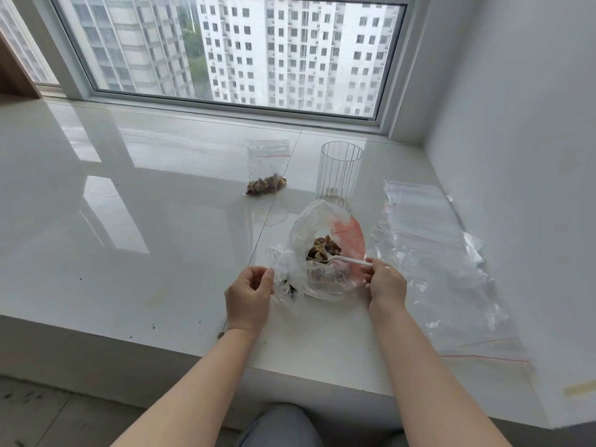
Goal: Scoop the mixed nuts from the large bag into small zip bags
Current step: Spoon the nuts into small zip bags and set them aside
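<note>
- Pinching the thin white plastic spoon (pixel 346 260) by the end of its handle, the right hand (pixel 385 280) holds the bowl of the spoon inside the mouth of the large clear plastic bag with a pink-red printed patch (pixel 325 250).
- The spoon bowl carries a small heap of brown mixed nuts (pixel 322 248), level with the bag's open rim.
- More nuts lie lower in the large bag, seen through its crumpled front wall.
- The left hand (pixel 250 293) has its fingers curled round a crinkled clear small zip bag (pixel 283 279), gripping it by its upper edge just left of the large bag; the two bags touch or overlap there.
- A few dark pieces show inside the bottom of that small bag.
- Both bags rest on the glossy white stone counter (pixel 129 221), near its front edge.
- Farther back, well apart from the hands, a filled small clear zip bag with a red seal line (pixel 267 169) lies flat on the counter, with a clump of nuts at its near end.
- Right of it stands a tall clear ribbed drinking glass (pixel 340 172), upright, just behind the large bag.
- A stack of flat, unused clear zip bags with red seal lines (pixel 429 227) lies to the right of the large bag, beside the white wall (pixel 522 156).
- Behind the counter a wide window (pixel 232 50) looks out on white high-rise blocks.
- A grey-clad knee (pixel 283 424) shows at the bottom edge, below the counter front.
</note>
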